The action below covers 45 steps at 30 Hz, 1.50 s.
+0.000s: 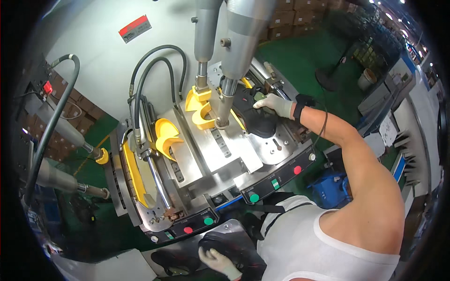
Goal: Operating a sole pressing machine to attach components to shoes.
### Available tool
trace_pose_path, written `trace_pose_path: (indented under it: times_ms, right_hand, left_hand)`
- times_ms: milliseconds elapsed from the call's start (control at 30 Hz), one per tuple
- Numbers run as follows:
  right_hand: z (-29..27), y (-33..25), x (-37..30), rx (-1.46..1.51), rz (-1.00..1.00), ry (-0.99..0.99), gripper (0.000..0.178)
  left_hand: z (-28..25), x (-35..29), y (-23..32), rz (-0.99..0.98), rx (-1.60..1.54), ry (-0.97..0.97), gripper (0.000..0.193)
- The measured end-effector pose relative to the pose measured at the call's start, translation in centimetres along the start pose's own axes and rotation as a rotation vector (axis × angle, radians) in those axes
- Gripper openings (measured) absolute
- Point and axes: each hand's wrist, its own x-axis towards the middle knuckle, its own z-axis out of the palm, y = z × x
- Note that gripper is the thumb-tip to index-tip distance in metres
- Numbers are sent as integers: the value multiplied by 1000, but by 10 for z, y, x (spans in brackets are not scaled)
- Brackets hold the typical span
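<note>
Right hand (274,104): flat on black shoe (257,121), steadying it in the press (243,140); no clench.
Left hand (216,260): grasps second shoe (220,246), waiting low.

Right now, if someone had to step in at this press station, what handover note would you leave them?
Right hand: gloved, reaching forward, resting on the black shoe seated in the right station of the press, beside the yellow pads.
Left hand: gloved, low near the body, gripping a second black shoe on the metal shelf below the control panel.
Done: one shoe is placed in the right station.
Left: the left station, with its yellow pad, holds no shoe; the second shoe is not yet loaded. Whether the press has cycled cannot be told.
</note>
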Motion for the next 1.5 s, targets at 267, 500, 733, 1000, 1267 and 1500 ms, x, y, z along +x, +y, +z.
trace_pose_path:
  times_ms: [267,500,733,1000,1267,1500]
  right_hand:
    - [4,-23,11,-246,92,126,57]
    - [-2,-58,-1,-564,100,224,56]
    - [1,16,-20,269,35,14,45]
    - [19,-67,-11,-361,73,-12,45]
    - [21,-2,-32,662,-7,-239,52]
    - [14,-2,3,401,69,-195,61]
  left_hand:
    - [142,11,185,350,-380,-448,58]
    - [291,64,297,804,-79,-664,91]
    - [389,64,296,766,503,-691,136]
    - [388,82,289,576,206,-791,134]
    - [385,67,295,622,267,-741,131]
    - [382,74,314,450,267,-796,132]
